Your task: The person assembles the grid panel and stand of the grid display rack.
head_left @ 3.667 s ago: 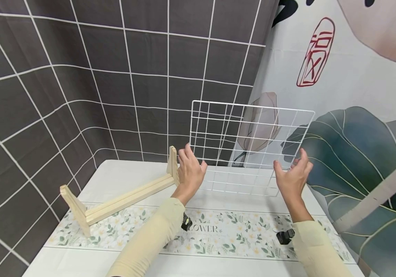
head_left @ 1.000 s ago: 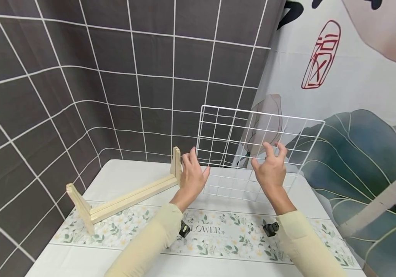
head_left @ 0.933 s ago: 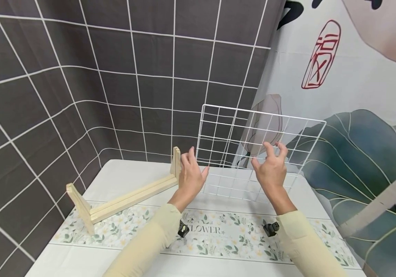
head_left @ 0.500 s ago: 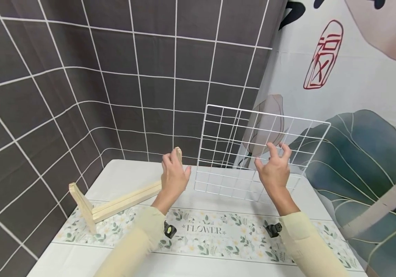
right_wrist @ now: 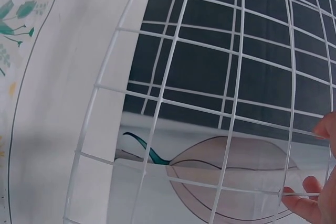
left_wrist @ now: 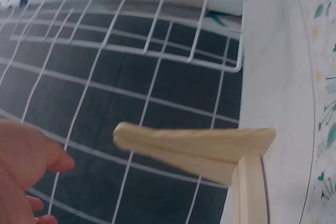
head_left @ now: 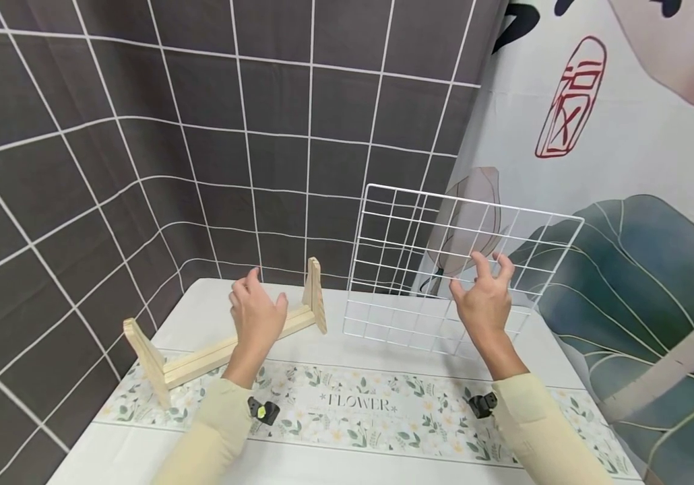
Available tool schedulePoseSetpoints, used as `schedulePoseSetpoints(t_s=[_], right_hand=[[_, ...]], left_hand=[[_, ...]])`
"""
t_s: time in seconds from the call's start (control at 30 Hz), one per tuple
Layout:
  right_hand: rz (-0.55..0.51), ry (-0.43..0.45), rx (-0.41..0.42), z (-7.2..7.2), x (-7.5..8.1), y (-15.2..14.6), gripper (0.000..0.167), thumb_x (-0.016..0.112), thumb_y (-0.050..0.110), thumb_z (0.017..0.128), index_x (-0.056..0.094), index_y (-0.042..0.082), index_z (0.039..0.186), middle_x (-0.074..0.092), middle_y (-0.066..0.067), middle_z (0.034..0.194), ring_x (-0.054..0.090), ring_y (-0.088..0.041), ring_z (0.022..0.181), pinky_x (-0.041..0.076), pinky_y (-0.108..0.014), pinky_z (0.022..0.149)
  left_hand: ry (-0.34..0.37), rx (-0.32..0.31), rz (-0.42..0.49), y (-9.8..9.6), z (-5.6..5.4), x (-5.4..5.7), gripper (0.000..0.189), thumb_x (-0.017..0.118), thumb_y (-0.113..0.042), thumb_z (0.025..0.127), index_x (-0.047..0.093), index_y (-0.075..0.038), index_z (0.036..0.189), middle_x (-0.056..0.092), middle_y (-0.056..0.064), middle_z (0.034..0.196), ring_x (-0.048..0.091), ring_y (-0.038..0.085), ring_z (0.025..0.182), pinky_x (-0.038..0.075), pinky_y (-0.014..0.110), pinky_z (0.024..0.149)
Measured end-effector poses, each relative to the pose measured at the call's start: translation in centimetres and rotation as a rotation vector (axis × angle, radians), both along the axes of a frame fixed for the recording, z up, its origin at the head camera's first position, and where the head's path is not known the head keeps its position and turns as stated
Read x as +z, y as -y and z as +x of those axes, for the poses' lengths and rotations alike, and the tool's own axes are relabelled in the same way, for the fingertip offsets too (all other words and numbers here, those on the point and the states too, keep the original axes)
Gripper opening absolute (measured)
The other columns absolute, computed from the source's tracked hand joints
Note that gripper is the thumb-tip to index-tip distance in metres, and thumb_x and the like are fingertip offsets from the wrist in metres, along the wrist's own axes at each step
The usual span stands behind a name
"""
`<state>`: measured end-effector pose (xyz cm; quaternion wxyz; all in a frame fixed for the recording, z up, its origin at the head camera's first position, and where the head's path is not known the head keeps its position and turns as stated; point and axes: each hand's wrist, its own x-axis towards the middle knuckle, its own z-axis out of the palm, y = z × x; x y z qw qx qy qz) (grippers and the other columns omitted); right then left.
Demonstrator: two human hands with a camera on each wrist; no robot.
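Note:
A white wire grid panel (head_left: 474,201) stands tilted over the back right of the table. My right hand (head_left: 484,303) holds it, fingers hooked through the mesh; in the right wrist view, fingertips (right_wrist: 302,203) curl round a wire (right_wrist: 223,188). My left hand (head_left: 256,320) hovers above a pale wooden stand (head_left: 198,362) at the left, with loosely bent fingers and nothing in them. The stand is a grooved bar with an upright end piece (head_left: 314,293) at each end. In the left wrist view, that end piece (left_wrist: 194,144) appears apart from the hand; the hand hides part of the bar.
The white table (head_left: 317,357) carries a floral strip printed with "FLOWER". A dark curtain (head_left: 274,162) with white grid lines hangs behind and to the left. A white cloth (head_left: 517,121) with painted leaves hangs at the right. Small black wrist cameras (head_left: 264,411) sit on both wrists.
My left hand has let go of the panel's left edge and moved left over the wooden stand. Earlier, my right hand shifted from the panel's right edge to its middle and has kept hold.

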<state>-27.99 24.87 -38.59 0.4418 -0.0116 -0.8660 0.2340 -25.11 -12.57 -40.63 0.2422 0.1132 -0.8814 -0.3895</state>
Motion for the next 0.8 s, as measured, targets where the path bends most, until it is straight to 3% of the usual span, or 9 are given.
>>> schedulePoseSetpoints(t_s=[0.13,0.33,0.67,0.8], right_hand=[[-0.008,-0.005,-0.002,0.0,0.0,-0.1,0.058,0.080,0.015,0.079,0.058,0.013,0.133,0.041,-0.021,0.146,0.069,-0.038,0.087,0.046,-0.052,0.053],[-0.013,-0.013,0.004,0.0,0.0,-0.1,0.057,0.080,0.015,0.079,0.059,0.013,0.132,0.043,-0.022,0.146,0.069,-0.038,0.086,0.046,-0.052,0.053],[-0.010,0.004,0.001,0.1,-0.1,-0.4,0.057,0.080,0.015,0.080,0.058,0.013,0.133,0.041,-0.021,0.147,0.069,-0.038,0.088,0.046,-0.052,0.054],[-0.012,-0.002,0.004,0.1,-0.1,-0.5,0.057,0.080,0.014,0.080,0.059,0.013,0.132,0.042,-0.021,0.147,0.069,-0.038,0.088,0.046,-0.051,0.054]], left_hand=[[-0.035,0.053,0.052,1.9,0.7,0.0,0.075,0.069,-0.018,0.087,0.035,-0.002,0.152,0.038,0.030,0.140,0.035,0.047,0.131,0.036,0.059,0.107],[-0.106,0.184,0.133,5.0,2.1,0.0,0.074,0.067,-0.013,0.085,0.037,-0.001,0.151,0.038,0.032,0.140,0.032,0.048,0.130,0.035,0.057,0.105],[-0.238,0.341,0.048,9.4,4.2,-0.8,0.063,0.065,-0.009,0.081,0.048,0.000,0.142,0.042,0.030,0.131,0.029,0.051,0.130,0.017,0.061,0.111],[-0.286,0.419,0.058,10.9,4.7,-1.1,0.058,0.064,-0.008,0.081,0.053,0.000,0.137,0.040,0.029,0.131,0.025,0.051,0.132,0.012,0.061,0.111]])
